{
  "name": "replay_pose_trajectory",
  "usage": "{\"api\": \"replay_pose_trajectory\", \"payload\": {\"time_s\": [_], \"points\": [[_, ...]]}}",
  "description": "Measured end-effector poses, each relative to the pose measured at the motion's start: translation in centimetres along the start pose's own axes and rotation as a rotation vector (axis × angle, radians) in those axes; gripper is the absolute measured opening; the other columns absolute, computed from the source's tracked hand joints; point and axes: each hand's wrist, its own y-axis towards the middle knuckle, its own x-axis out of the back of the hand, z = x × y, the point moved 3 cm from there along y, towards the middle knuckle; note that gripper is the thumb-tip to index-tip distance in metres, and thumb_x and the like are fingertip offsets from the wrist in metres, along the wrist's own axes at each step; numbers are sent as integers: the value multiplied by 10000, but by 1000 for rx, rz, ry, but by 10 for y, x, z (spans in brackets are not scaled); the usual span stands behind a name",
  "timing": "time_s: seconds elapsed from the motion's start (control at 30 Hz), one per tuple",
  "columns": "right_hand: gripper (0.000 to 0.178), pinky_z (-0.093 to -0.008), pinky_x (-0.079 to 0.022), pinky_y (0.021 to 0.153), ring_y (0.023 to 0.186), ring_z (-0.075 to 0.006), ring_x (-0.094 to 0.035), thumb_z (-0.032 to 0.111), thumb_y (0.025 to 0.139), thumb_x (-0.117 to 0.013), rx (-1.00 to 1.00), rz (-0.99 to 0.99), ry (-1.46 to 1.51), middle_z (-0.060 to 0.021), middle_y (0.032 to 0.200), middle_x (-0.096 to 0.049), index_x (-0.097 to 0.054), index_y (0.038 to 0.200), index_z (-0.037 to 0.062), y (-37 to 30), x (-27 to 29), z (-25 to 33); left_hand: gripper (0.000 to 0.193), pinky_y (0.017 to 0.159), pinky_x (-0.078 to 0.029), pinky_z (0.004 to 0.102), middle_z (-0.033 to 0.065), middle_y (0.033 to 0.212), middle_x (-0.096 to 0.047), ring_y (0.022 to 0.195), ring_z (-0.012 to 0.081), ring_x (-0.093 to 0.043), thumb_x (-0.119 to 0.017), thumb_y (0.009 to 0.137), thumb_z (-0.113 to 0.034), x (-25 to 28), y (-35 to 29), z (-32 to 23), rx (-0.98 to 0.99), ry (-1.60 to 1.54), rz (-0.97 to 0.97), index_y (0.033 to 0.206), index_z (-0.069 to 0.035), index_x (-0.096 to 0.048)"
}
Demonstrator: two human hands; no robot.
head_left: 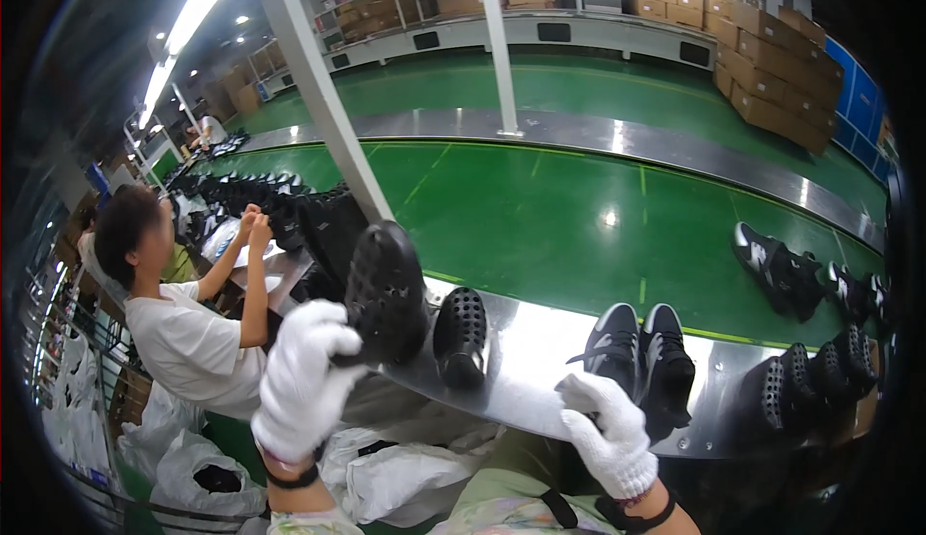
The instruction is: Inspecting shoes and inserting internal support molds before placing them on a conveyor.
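My left hand, in a white knit glove, is closed at the edge of a black shoe. That shoe is tipped up with its studded sole toward me. Beside it another black shoe rests on the metal ledge, its perforated sole also showing. My right hand, gloved in white too, has its fingers half curled and apart, with nothing visible held. It is at the heel end of a pair of black shoes with grey toes, which stand on the ledge; whether it touches them I cannot tell.
Several black shoes stand along the metal ledge at right, with more on the green belt beyond. On my left a co-worker works with raised hands. White plastic bags lie below the ledge. A slanting post rises ahead.
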Motion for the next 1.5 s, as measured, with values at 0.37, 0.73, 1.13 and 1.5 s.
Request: {"api": "replay_pose_trajectory", "payload": {"time_s": [0.37,0.73,1.13,1.5], "points": [[504,-376,-473,1101,1244,-228,-588,110,1036,-517,-363,-201,1135,-166,1406,-555,-386,1493,-56,5,4,-9,684,1069,-463,380,113,1346,-525,1213,229,-564,-772,898,-216,-158,-29,-78,722,-1223,109,1430,32,-419],[786,-443,-517,961,1117,-398,-629,273,818,-824,26,71,-396,-262,1235,-599,-434,1427,-36,-52,34,13,301,853,-598,327,119,1129,-669,947,173,-691,-554,994,-38,-194,-34,-139,1088,-1574,-48,1282,47,-528],[546,-296,-563,866,981,-182,-704,58,786,-834,-354,-455,-122,-156,1107,-714,-593,1262,-57,-99,114,-17,256,979,-501,326,168,1189,-662,1118,242,-644,-612,977,-126,-234,-20,-139,560,-1237,360,1180,28,-632],[520,-315,-568,830,919,-198,-726,143,749,-872,-313,-344,-331,-158,1028,-728,-645,1186,-23,-118,141,-11,379,778,-508,453,123,873,-655,863,350,-631,-744,712,-221,-282,19,-143,-349,-120,544,1061,-121,-636]]}}
